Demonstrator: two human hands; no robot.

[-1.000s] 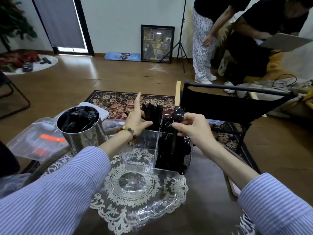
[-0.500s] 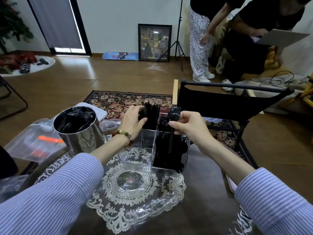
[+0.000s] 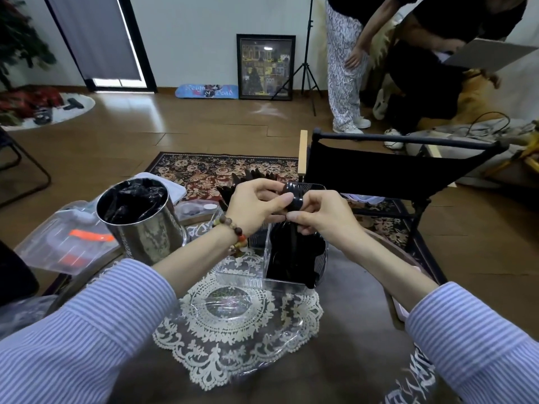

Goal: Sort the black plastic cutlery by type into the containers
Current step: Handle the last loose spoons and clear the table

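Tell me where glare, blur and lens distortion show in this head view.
Head view: glare on the steel canister and the floor; wide-angle bending curves the door frame; the striped sleeves blur at the bottom edge; left hand and right hand are fairly sharp.

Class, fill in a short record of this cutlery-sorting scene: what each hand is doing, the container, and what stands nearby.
left hand: left hand pinches the bowl of a black plastic spoon
right hand: right hand has its grip on the same spoon's neck
container: clear plastic divided organiser, right compartment holding black cutlery
nearby: shiny steel cylinder bin lined with black plastic, to the left
surface: white lace doily
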